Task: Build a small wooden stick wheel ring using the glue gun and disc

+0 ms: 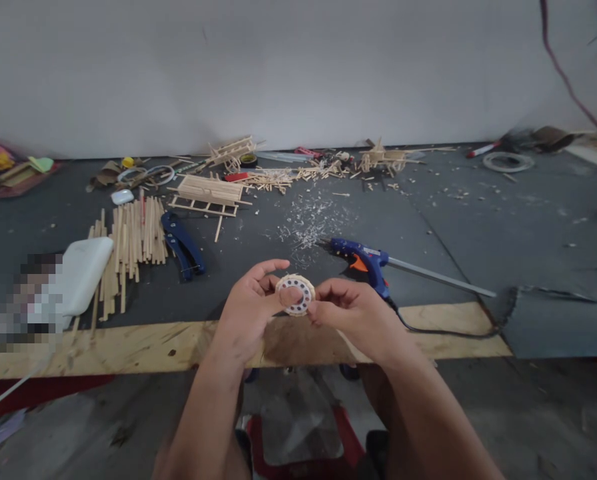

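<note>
The left hand point(251, 303) is bent round a small round disc point(304, 291), its thumb laid flat across the face, its index finger stretched out above the rim. The right hand point(351, 310) is nearly closed, thumb and curled fingers pinching the disc's edge at three o'clock. The disc is pale, with a ring of dark holes and a straw-coloured rim, and is held up over the near edge of the surface point(398, 213).

Taking the disc as the clock's centre, a blue glue gun point(373, 263) lies at two o'clock, near the right hand, a glue stick point(438, 275) jutting from its back; its black cord point(448, 333) trails off between three and four. At twelve lies a patch of white glue threads point(311, 223). Blue pliers point(178, 240) lie at ten, just beside a heap of thin wooden sticks point(151, 230), and a white device point(89, 275) sits farther off at nine. A slatted wooden model point(208, 189) stands between ten and eleven, another wooden model point(382, 159) at one. Well apart, toward two, lies a coil of clear tubing point(508, 167). At six, below the surface, shows a red frame point(258, 450).
</note>
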The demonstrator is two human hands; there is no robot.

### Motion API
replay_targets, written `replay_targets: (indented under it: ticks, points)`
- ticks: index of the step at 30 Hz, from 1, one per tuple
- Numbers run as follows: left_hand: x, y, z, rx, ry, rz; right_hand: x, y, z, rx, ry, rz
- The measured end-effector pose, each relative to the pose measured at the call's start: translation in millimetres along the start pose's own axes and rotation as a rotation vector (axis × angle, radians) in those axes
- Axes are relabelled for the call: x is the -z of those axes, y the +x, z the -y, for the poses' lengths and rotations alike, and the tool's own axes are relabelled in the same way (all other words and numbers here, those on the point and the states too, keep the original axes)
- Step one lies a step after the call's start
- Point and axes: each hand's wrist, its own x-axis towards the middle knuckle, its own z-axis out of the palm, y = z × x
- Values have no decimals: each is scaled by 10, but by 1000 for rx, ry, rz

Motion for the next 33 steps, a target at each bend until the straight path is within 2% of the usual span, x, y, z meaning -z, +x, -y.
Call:
replay_targets:
  ticks: [10,19,33]
  points:
    - [35,6,-9,-20,-14,-7,-8,-7,63,-26,16,45]
    - [49,-7,23,-39,57,6,1,3,49,-7,72,6]
    - [8,-3,-7,25,-29,15,11,-20,87,3,113,22]
